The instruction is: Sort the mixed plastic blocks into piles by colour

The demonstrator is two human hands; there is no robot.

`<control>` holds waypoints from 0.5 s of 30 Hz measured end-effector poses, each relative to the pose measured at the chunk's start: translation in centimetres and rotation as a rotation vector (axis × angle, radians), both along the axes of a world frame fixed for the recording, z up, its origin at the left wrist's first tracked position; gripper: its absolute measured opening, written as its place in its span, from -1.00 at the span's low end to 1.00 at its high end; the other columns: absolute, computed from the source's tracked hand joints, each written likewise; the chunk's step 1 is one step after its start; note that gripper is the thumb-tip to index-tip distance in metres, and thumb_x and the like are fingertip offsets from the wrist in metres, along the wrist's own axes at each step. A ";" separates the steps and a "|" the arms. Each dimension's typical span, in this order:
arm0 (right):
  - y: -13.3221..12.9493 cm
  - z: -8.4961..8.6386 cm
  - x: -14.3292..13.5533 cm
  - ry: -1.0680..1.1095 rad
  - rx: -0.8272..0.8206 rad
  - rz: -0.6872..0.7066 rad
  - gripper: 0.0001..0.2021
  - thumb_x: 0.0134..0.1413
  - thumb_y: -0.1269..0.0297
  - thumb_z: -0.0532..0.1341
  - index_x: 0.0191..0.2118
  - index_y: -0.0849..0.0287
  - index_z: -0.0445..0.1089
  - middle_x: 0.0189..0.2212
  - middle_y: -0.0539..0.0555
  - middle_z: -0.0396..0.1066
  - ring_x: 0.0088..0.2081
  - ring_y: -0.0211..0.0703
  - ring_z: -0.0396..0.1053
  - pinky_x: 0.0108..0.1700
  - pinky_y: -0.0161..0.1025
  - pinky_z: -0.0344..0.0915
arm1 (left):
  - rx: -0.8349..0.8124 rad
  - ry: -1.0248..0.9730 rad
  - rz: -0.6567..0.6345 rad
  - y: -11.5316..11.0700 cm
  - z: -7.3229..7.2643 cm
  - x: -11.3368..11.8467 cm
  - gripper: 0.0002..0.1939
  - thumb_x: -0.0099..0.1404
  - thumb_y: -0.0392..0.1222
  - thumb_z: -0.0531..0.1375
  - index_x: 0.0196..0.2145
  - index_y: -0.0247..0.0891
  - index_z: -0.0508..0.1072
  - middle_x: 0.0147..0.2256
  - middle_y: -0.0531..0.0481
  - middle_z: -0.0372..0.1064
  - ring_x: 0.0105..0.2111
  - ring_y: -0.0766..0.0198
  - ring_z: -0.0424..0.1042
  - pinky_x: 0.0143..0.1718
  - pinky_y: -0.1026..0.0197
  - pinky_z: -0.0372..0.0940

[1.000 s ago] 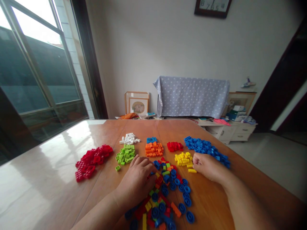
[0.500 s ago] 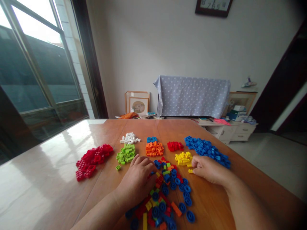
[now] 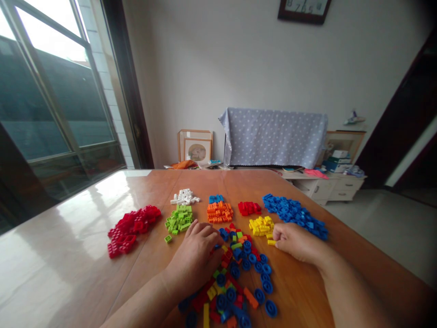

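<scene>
My left hand [image 3: 199, 250] rests palm down at the left side of a mixed pile of bricks [image 3: 235, 273]; its fingertips are partly hidden, and what they hold, if anything, cannot be made out. Beside the yellow brick pile [image 3: 261, 225], my right hand [image 3: 292, 239] has its fingers closed on a small yellow brick [image 3: 271, 242] at the pile's near edge. Lime green bricks [image 3: 179, 219] lie just beyond my left hand, with one loose green brick [image 3: 168, 238] nearby.
Across the wooden table [image 3: 82, 246] lie piles of red bricks [image 3: 133, 230], white bricks [image 3: 185, 197], orange bricks [image 3: 220, 212], small red bricks [image 3: 249, 208] and blue bricks [image 3: 295, 215]. Blue round pieces [image 3: 271, 309] are scattered near the front.
The small yellow brick at my right fingertips has shifted slightly up, closer to the yellow pile. My left hand has stayed in place.
</scene>
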State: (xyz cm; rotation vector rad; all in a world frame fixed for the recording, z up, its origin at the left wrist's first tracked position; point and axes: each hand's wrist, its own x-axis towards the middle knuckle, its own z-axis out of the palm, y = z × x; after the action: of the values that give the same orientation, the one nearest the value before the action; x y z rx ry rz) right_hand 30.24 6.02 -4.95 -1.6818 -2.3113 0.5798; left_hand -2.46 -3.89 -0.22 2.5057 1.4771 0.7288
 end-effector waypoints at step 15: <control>0.6 0.4 0.6 0.060 0.029 -0.057 -0.94 -0.02 0.45 0.20 -0.39 0.16 0.38 -0.55 -0.06 0.40 -0.49 -0.27 0.28 -0.48 -0.36 -0.03 | 0.006 0.000 -0.006 -0.1 -0.1 0.0 -0.85 0.35 -0.22 0.16 -0.19 -0.08 0.53 -0.18 -0.02 0.46 -0.06 0.08 0.34 0.19 -0.12 0.08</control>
State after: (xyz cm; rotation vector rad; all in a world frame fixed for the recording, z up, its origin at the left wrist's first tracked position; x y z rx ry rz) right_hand 30.87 6.57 -4.57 -1.6874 -2.2123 0.5749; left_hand -2.43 -3.94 -0.32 2.5135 1.4694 0.7336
